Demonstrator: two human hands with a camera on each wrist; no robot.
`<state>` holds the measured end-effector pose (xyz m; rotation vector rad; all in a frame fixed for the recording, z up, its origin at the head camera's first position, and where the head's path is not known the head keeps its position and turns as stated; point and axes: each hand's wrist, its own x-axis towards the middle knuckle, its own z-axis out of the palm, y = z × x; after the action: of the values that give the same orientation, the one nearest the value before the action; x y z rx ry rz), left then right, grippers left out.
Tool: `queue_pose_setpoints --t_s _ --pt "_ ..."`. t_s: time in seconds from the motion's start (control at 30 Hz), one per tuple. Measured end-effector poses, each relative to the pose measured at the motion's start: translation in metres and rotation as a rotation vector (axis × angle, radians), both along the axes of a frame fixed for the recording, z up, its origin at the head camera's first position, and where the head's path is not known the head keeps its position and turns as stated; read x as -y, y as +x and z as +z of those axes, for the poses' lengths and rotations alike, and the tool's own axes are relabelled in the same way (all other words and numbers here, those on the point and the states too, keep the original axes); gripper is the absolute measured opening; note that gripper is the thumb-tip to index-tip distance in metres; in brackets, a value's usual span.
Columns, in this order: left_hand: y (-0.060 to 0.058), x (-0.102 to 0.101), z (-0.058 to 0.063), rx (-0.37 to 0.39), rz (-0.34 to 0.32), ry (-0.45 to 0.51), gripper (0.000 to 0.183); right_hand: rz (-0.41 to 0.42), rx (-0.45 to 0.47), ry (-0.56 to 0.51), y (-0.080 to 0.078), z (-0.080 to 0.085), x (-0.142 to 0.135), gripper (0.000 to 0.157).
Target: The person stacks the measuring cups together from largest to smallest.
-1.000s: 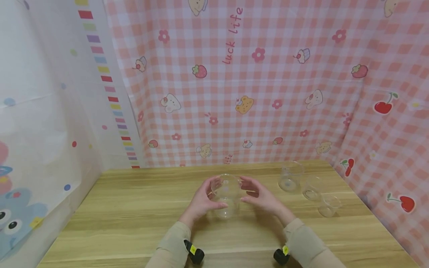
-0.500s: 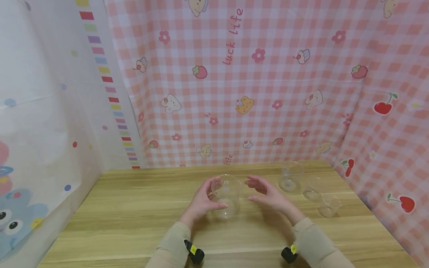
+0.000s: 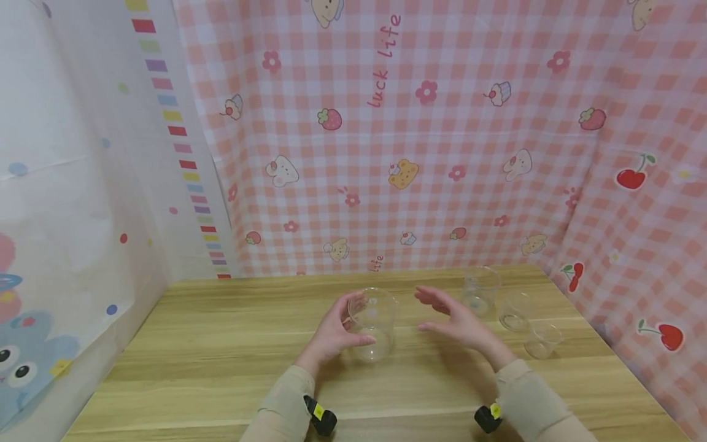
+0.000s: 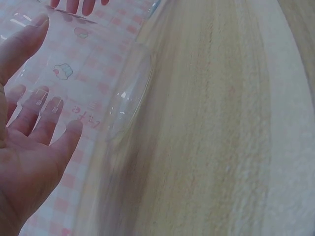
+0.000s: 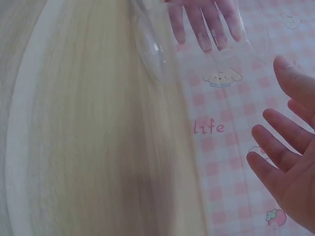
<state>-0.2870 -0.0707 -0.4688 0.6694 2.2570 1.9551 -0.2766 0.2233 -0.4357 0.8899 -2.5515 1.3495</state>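
A large clear glass beaker stands upright on the wooden table, near its middle. My left hand holds it from the left side, thumb at the front and fingers round the back. Through the glass in the left wrist view, the fingertips show behind faint white markings. To the beaker's right, my right hand hovers with spread fingers and nothing in them. A gap separates it from the beaker in the right wrist view.
Three smaller clear beakers form a slanting row at the table's right: the largest at the back, a middle one, and the smallest nearest. A pink checked cloth hangs behind the wooden table.
My right hand has come away from the large beaker and moved right, its fingers opening out. The left hand and the beaker stay in place.
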Motion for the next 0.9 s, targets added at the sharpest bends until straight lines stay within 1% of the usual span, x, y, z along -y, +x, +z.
queue_pose_setpoints --t_s 0.13,0.27,0.4,0.67,0.9 --pt "0.000 0.000 -0.001 0.001 0.007 -0.008 0.089 0.005 -0.069 0.019 0.001 0.005 -0.007 0.068" --pt "0.001 0.000 0.000 0.005 0.010 -0.007 0.089 -0.013 -0.134 0.059 0.001 0.010 -0.014 0.067" --pt "0.001 -0.001 0.002 0.005 0.006 -0.002 0.089 -0.042 -0.165 0.104 0.002 0.014 -0.021 0.068" --pt "0.001 0.000 0.001 0.002 -0.001 -0.003 0.090 -0.057 -0.218 0.150 0.001 0.018 -0.033 0.072" --pt "0.001 0.000 0.001 0.006 0.005 -0.016 0.090 -0.088 -0.327 0.227 -0.001 0.024 -0.043 0.069"
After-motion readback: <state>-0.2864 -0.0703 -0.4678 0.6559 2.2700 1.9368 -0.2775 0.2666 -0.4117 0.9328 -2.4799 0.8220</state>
